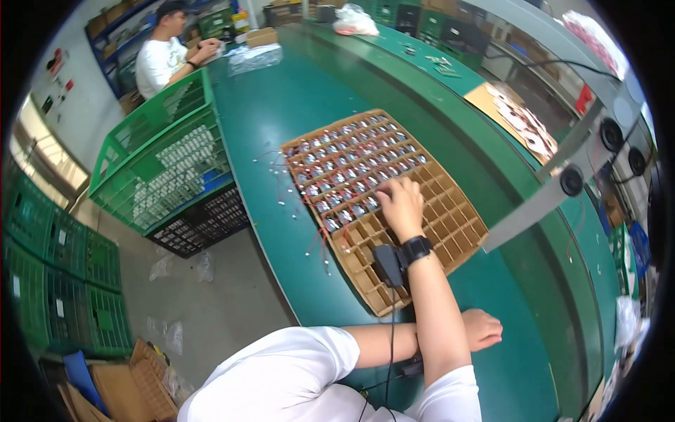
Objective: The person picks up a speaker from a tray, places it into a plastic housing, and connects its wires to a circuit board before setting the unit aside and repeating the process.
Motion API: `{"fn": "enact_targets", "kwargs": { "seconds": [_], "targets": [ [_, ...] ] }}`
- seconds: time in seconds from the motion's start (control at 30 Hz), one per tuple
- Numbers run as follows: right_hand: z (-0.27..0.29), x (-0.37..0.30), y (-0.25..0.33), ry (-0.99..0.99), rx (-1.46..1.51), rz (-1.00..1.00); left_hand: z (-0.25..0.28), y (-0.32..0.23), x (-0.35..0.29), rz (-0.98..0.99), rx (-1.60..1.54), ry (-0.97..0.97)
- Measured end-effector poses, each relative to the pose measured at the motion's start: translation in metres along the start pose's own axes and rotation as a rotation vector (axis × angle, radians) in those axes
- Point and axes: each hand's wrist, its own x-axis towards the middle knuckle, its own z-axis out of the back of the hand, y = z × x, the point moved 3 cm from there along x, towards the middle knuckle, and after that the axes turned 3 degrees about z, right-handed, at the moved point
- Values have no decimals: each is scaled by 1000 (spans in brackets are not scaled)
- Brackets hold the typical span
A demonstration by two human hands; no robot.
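A brown cardboard divider tray (450,228) lies at a slant on the green table. Small silvery parts with thin red wires (351,172), which look like little motors, fill the cells of its far and left portion. My right hand (403,207) reaches over the tray where filled cells meet bare ones. Its fingers bend down and close together; whatever is between them is hidden. A black device is strapped to that wrist. Crossed beneath the right forearm, my left arm ends in my left hand (482,330), loosely curled on the table beyond the tray's near corner, with nothing visible in it.
Wires with white connectors hang over the tray's left edge. At left, a green crate (155,151) stands on a black crate (200,221). A grey metal arm (541,190) slants in at right. Another person (162,60) works at the far left. A black cable runs from my wrist.
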Motion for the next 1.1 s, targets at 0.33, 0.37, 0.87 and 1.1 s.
{"fn": "enact_targets", "kwargs": {
  "seconds": [0.33, 0.37, 0.87, 1.1],
  "targets": [
    [1, 0, 4, 94, -36, -111, -2, 0, -5, 21, 14, 25],
    [3, 1, 3, 86, -40, -111, -3, -1, -4, 13, 15, 30],
    [2, 0, 1, 1, 7, -66, -1, -4, -5, 11, 53, 154],
    [6, 0, -13, -149, 416, -330, -14, -1, -5, 8, 64, 195]
  ]
}}
